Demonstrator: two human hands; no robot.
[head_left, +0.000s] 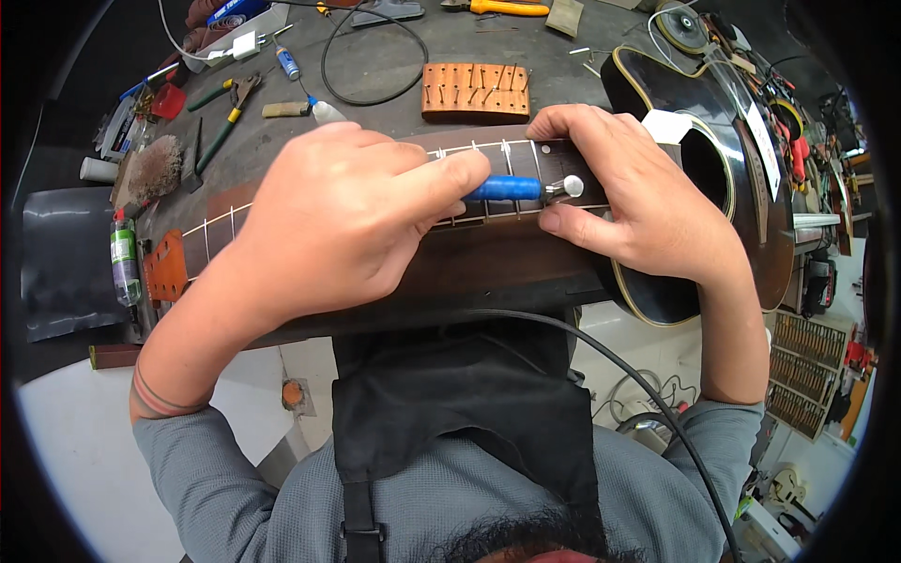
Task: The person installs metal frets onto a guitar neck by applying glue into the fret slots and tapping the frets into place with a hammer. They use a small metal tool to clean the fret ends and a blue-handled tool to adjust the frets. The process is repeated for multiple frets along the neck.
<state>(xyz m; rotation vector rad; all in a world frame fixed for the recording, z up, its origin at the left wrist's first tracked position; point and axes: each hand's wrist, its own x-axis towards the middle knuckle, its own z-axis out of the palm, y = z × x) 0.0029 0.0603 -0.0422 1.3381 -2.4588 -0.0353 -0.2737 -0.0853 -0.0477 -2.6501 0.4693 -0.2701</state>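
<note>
Dark hair point(507, 544) was caught closest to the lens at the foot of the head view, with a black apron point(460, 394) and grey waffle-knit sleeves point(211, 469) just beyond. Up across it all, the guitar point(648, 84) was laid crosswise: brown headstock point(167, 266) to the left, glossy black body to the right, its curves edged in cream. And the hammer point(511, 189) was firmly gripped, its smooth blue handle clamped in the left hand point(361, 202), its bright round metal head poised over the dark-grained fretboard point(518, 161)! By the right hand point(652, 183), the fretboard was straddled, thumb and forefinger kept apart near its two edges; whether any small piece was pinned there could not be told.

Partway through, it could be judged: shiny fret wires point(506, 150) were seen set across the neck, while none could be made out by the pale inlay dot point(546, 149), and how firmly they were seated was not shown. Slim metal pieces point(512, 77) were left standing in a drilled, reddish wooden block point(474, 108), apparently unused. Bristles were bunched on a fuzzy brush point(155, 169) near green-and-yellow pliers point(219, 131).
</note>
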